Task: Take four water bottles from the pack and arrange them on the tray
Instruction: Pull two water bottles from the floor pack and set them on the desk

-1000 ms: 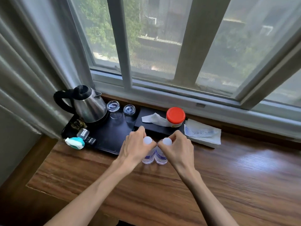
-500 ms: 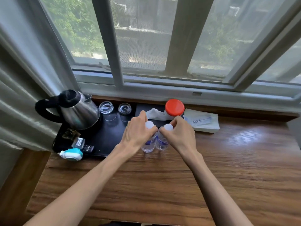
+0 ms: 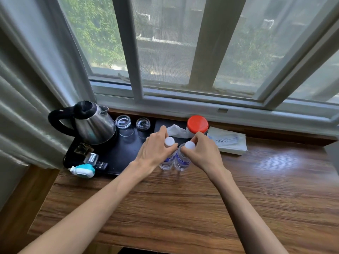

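Two clear plastic white-capped water bottles stand touching at frame centre; left hand and right hand each grip one neck.

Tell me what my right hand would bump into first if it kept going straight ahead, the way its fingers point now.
Probably the red-lidded jar, just beyond the right hand gripping its bottle; depth is uncertain.

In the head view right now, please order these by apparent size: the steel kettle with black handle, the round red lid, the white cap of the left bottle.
1. Steel kettle with black handle, clearly largest.
2. Round red lid.
3. White cap of the left bottle, smallest, though it stands nearer the camera.
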`<state>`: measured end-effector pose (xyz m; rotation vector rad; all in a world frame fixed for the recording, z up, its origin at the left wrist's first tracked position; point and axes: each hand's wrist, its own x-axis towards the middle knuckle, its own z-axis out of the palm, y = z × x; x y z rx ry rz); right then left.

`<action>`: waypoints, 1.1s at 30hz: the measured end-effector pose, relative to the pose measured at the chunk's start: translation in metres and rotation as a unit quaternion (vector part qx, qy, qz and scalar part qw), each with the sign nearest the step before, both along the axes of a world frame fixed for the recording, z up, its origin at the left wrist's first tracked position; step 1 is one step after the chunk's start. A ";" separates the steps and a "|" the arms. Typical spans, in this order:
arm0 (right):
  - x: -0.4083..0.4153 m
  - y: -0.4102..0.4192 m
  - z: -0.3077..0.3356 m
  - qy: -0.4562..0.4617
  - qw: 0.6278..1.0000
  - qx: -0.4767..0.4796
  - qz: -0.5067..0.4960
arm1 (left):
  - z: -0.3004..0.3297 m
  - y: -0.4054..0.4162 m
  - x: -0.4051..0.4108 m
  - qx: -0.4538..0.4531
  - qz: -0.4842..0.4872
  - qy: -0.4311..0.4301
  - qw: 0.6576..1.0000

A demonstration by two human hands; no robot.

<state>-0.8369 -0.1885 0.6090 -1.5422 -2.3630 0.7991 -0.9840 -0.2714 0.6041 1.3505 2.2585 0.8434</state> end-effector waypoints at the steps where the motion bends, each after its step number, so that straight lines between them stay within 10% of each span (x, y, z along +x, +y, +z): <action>1: 0.000 0.000 -0.001 0.002 1.000 0.003 0.004 | 0.000 0.000 -0.002 -0.002 -0.005 -0.005 1.000; 33: 0.007 0.001 -0.032 0.097 0.995 0.003 0.024 | -0.016 -0.002 -0.004 0.038 -0.014 -0.012 0.999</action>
